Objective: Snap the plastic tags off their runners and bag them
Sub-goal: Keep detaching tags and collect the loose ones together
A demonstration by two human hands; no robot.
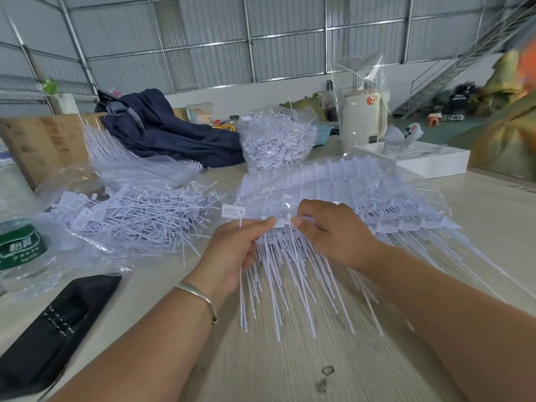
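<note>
Between the hands, a runner [282,223] is being held crosswise: left hand [237,250] is pinching its tags [275,274], right hand [330,230] gripping the bar.

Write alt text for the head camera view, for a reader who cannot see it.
Two hands, left hand and right hand, grip a white runner of plastic tags above a table. Left lies an open clear bag of loose tags, with a fuller bag behind.

Bright, even daylight, soft shadows only; glare on the clear bags [359,91], wide-angle bending at wall [203,39] edges, motion blur far right and on the lower counter [290,372].
</note>
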